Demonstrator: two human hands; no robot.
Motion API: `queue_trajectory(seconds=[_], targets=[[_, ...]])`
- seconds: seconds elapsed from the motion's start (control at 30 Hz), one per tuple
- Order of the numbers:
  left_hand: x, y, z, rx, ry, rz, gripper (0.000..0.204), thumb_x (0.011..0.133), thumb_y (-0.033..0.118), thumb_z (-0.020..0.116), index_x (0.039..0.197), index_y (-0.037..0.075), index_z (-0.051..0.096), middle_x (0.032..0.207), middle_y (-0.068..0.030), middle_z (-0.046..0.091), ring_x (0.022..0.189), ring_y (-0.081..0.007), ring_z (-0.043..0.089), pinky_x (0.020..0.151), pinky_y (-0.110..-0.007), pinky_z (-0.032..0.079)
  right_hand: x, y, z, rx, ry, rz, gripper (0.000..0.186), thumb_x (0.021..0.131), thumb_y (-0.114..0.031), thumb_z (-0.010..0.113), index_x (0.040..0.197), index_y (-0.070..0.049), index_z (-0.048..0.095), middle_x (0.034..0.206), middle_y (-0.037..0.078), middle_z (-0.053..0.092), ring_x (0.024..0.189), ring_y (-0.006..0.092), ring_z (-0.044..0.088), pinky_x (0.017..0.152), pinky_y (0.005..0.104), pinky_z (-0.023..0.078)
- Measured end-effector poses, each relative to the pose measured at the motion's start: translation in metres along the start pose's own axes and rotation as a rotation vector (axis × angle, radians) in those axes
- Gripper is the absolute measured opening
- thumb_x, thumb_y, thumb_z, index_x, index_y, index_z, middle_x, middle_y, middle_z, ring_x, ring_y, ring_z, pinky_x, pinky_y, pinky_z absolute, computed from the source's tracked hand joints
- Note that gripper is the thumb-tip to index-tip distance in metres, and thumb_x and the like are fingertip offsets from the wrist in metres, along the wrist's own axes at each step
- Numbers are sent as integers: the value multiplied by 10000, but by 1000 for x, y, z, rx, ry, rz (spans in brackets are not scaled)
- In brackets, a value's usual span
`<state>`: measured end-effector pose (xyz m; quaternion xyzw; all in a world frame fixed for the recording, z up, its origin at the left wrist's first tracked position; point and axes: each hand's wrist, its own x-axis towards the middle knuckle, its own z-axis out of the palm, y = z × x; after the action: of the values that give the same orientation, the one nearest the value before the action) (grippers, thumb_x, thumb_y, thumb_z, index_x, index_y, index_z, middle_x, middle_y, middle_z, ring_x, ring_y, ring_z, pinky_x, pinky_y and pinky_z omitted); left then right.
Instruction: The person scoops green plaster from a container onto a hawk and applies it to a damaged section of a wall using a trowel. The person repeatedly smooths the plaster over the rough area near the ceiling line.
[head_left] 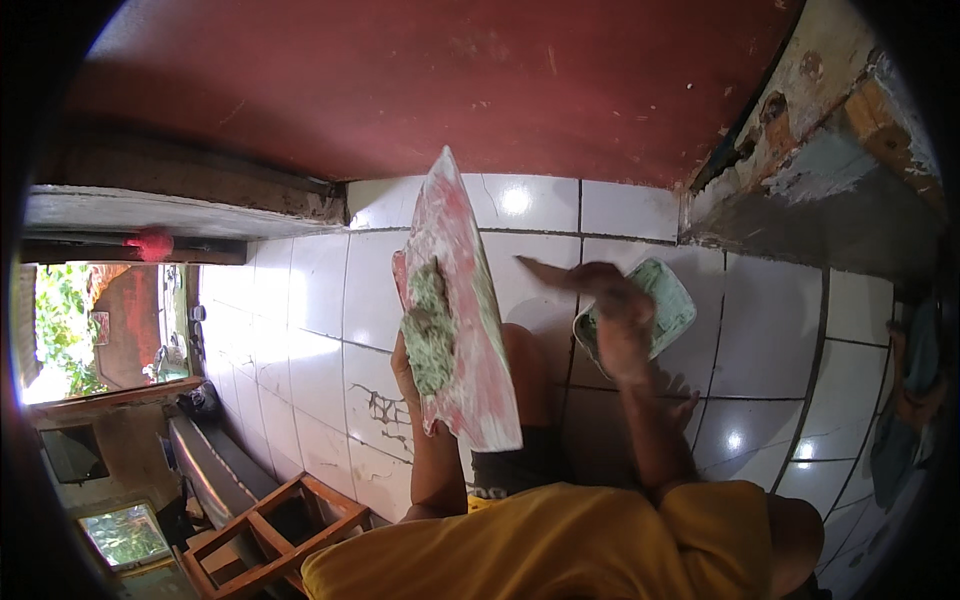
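My left hand [404, 375] grips a long pointed board [470, 310], streaked pink and white, from its left edge; its fingers are mostly behind the board. A lumpy heap of pale green paste [430, 365] lies on the board. My right hand [623, 325] is closed on a flat tool [545, 270], apparently a putty knife, pointing left toward the board without touching it. Below this hand, partly hidden by it, a square container [668, 300] with green paste smeared inside rests on the white floor tiles [760, 350]. My knee shows between my forearms, under the board.
A red wall surface [500, 90] rises ahead, flanked by a concrete ledge [190, 215] at left and a patchy, damaged corner [790, 200] at right. A wooden frame [280, 530] stands lower left near a dark padded object [205, 465]. An opening [75, 330] shows foliage.
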<state>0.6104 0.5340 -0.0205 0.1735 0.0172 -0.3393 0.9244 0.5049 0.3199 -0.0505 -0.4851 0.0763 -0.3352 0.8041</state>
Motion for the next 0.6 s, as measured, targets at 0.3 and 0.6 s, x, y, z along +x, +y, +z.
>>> queue_trajectory(seconds=[0.3,0.6], targets=[[-2,-11,5,645,187,-130,559,832,237,567,1269,-53,374,1111,-187,563,920,-267,623,756,-360,555,36,-34,17,356,-75,521,358,864,-205,617,1124,31,548,980,31,608,878,66,547,893,229,388],[-16,-12,-14,500,240,-103,576,859,332,511,1279,-41,381,1139,-187,549,995,-284,588,825,-406,517,35,-21,3,220,-132,561,325,844,-159,621,1081,54,557,1001,50,607,912,72,545,923,241,376]])
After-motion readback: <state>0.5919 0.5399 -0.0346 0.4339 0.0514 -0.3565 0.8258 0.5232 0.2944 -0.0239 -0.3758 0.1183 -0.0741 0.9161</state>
